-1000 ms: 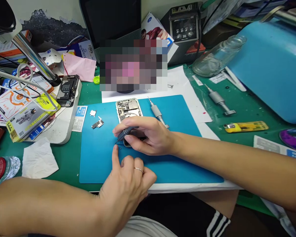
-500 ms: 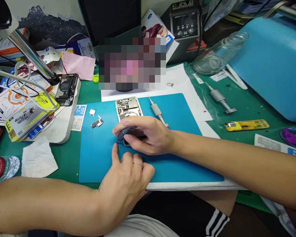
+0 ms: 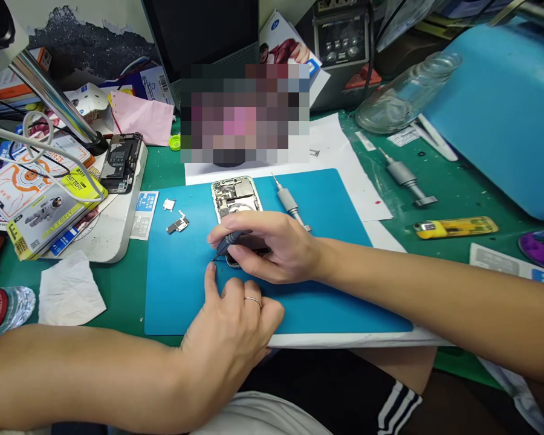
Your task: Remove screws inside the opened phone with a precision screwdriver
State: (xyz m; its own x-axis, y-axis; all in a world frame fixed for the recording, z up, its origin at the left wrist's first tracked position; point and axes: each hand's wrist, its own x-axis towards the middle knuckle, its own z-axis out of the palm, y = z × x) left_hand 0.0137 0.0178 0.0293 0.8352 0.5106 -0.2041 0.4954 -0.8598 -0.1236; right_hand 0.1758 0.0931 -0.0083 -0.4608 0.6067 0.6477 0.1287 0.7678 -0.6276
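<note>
An opened phone (image 3: pixel 234 197) lies on a blue work mat (image 3: pixel 176 284), its inner parts showing. My right hand (image 3: pixel 272 248) covers the phone's near end and is closed round a dark thin tool (image 3: pixel 229 243), whose tip points down at the phone's near left corner. My left hand (image 3: pixel 229 323), with a ring on one finger, rests on the mat just in front of the phone. Its index finger is stretched toward the tool tip and the other fingers are curled under. Two small metal parts (image 3: pixel 176 225) lie on the mat to the left.
A grey screwdriver (image 3: pixel 290 205) lies on the mat right of the phone; another screwdriver (image 3: pixel 405 178) and a yellow strip (image 3: pixel 456 227) lie on the green table. A second opened phone (image 3: pixel 120 162) sits on a white pad at left. Boxes, a tissue (image 3: pixel 68 290), a glass bottle (image 3: pixel 403 96).
The view has drifted slightly; both hands stay in place at the phone's near end, with the tool tip at the same corner.
</note>
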